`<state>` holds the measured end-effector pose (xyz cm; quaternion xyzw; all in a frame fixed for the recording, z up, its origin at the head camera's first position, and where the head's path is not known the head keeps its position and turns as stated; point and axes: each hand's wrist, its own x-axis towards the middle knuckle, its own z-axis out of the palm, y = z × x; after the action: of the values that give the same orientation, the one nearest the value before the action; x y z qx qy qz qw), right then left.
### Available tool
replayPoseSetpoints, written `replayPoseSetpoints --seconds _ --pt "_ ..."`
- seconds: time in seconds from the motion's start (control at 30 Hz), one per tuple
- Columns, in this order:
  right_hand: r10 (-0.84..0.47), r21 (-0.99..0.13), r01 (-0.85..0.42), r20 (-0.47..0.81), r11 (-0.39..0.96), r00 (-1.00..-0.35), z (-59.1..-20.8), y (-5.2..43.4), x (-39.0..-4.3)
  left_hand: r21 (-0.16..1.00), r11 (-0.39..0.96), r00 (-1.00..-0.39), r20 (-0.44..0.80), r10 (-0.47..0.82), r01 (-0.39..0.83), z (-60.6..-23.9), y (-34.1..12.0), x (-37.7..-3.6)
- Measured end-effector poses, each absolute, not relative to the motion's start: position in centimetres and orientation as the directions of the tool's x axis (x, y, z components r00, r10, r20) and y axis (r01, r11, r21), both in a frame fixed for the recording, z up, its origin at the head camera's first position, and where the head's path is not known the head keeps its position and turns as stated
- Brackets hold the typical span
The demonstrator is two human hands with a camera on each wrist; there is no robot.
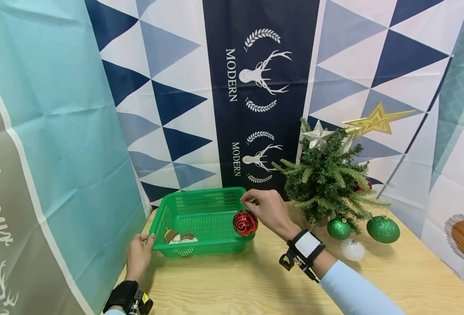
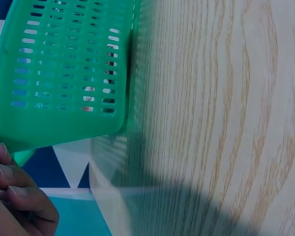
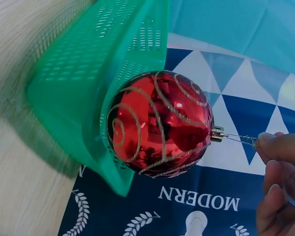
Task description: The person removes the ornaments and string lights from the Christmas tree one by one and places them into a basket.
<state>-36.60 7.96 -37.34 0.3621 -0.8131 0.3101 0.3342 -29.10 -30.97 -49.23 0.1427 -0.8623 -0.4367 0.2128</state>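
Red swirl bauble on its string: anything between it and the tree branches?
Nothing visible. The shiny red bauble with gold swirls hangs from the right hand by the green plastic basket's right rim; the gap to the small green tree looks open.
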Motion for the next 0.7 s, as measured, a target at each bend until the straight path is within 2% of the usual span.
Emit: replayPoseSetpoints --seconds 0.7 --pt "-0.388 -0.228 -0.789 0.772 0.57 -0.503 -37.56 6.98 -37.06 0.793 0.607 -0.874 0.252 -0.415 -0.059 -49.24 -31.25 -29.38"
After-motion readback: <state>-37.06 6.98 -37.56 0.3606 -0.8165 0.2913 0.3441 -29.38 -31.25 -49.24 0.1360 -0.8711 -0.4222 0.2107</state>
